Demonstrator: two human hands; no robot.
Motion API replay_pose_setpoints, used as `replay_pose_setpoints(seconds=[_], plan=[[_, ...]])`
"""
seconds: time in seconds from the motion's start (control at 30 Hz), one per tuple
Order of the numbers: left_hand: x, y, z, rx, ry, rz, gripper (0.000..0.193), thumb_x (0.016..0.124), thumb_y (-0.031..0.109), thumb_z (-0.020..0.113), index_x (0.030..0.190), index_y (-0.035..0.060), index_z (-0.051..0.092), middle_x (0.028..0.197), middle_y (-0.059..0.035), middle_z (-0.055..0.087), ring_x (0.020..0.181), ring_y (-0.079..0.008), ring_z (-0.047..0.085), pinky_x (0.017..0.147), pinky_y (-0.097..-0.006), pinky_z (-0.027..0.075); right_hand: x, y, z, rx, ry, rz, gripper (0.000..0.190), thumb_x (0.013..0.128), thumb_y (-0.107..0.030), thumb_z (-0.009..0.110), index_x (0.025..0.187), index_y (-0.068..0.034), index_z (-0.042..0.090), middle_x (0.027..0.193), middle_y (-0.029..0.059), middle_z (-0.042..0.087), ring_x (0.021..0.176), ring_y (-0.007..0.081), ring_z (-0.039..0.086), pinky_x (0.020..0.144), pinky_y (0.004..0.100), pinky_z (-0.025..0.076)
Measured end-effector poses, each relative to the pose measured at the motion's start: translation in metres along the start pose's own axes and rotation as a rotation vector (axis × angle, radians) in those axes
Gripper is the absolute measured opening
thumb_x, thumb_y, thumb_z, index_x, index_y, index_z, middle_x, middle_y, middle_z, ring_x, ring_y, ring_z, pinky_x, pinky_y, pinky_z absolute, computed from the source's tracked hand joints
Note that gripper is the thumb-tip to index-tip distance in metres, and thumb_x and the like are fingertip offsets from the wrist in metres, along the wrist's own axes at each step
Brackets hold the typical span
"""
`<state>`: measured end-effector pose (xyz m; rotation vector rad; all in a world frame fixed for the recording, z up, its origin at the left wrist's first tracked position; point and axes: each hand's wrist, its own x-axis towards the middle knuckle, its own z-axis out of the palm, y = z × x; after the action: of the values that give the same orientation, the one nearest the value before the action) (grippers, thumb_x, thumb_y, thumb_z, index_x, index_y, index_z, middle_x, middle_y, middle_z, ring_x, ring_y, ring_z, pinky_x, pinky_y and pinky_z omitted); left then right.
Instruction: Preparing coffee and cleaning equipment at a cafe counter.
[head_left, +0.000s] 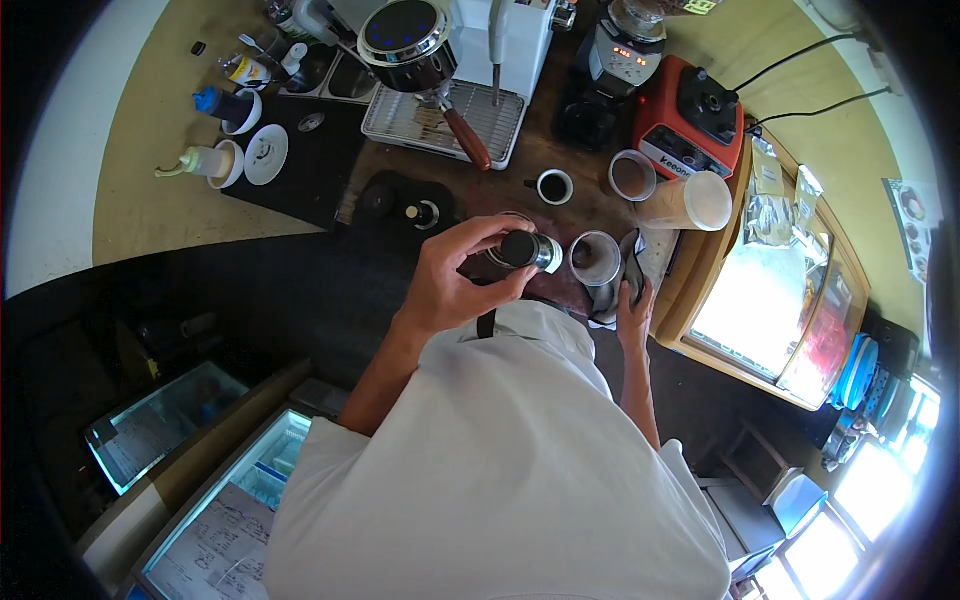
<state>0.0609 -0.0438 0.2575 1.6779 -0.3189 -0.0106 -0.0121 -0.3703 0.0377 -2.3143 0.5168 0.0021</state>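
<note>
My left hand (457, 277) holds a small glass jar with a black lid (531, 251) between thumb and fingers, over the counter's near edge. Behind the jar, a round clear-rimmed container is partly hidden. To the jar's right stands a clear plastic cup (595, 259). My right hand (636, 311) rests at a crumpled grey cloth (628, 274) beside that cup; its fingertips touch the cloth, but whether they grip it I cannot tell. Farther back is a white-rimmed cup of dark liquid (555, 187). A portafilter with a wooden handle (466, 139) sits in the espresso machine.
Along the back stand the espresso machine's drip tray (390, 120), a coffee grinder (624, 56) and a red blender base (690, 120). A tall plastic container (709, 201) and a wood-framed display case (675, 300) are at right. Squeeze bottles (206, 161) stand on the left.
</note>
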Motion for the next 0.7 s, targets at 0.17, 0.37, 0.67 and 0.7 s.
replay_pose_setpoints(seconds=[0.17, 0.37, 0.67, 0.7], plan=[[-0.007, -0.001, -0.005, 0.042, 0.007, -0.001, 0.046, 0.070, -0.004, 0.074, 0.114, -0.0040, 0.059, 0.110, -0.0152, 0.064, 0.102, -0.0200, 0.063, 0.091, -0.0321, 0.052, -0.002, 0.005, -0.011, -0.054, -0.012, 0.020, 0.054, 0.096, -0.036, 0.050, 0.139, -0.005, 0.036, 0.132, 0.0266, 0.045, 0.120, 0.0430, 0.044, 0.102, 0.0488, 0.034], [-0.010, 0.002, -0.010, 0.101, 0.006, 0.061, 0.045, 0.070, -0.003, 0.074, 0.113, -0.0019, 0.060, 0.109, -0.0137, 0.064, 0.100, -0.0190, 0.064, 0.088, -0.0300, 0.052, -0.006, 0.023, -0.010, 0.112, 0.230, 0.039, 0.042, 0.097, -0.030, 0.049, 0.128, -0.002, 0.048, 0.117, 0.0210, 0.052, 0.109, 0.0360, 0.050, 0.095, 0.0441, 0.038], [-0.013, 0.015, -0.014, 0.205, -0.057, 0.182, 0.045, 0.068, 0.001, 0.077, 0.110, 0.0018, 0.063, 0.107, -0.0126, 0.066, 0.097, -0.0222, 0.065, 0.085, -0.0313, 0.051, -0.026, -0.136, -0.045, 0.461, 0.252, -0.458, 0.028, 0.093, -0.023, 0.052, 0.107, 0.002, 0.052, 0.096, 0.0136, 0.053, 0.087, 0.0225, 0.050, 0.079, 0.0346, 0.041], [-0.013, 0.016, -0.011, 0.178, -0.078, 0.181, 0.045, 0.067, 0.002, 0.077, 0.110, 0.0020, 0.063, 0.107, -0.0123, 0.066, 0.097, -0.0233, 0.065, 0.084, -0.0316, 0.051, -0.029, -0.159, -0.047, 0.541, 0.043, -0.483, 0.033, 0.090, -0.023, 0.056, 0.109, 0.003, 0.052, 0.102, 0.0166, 0.053, 0.093, 0.0268, 0.052, 0.084, 0.0384, 0.042]])
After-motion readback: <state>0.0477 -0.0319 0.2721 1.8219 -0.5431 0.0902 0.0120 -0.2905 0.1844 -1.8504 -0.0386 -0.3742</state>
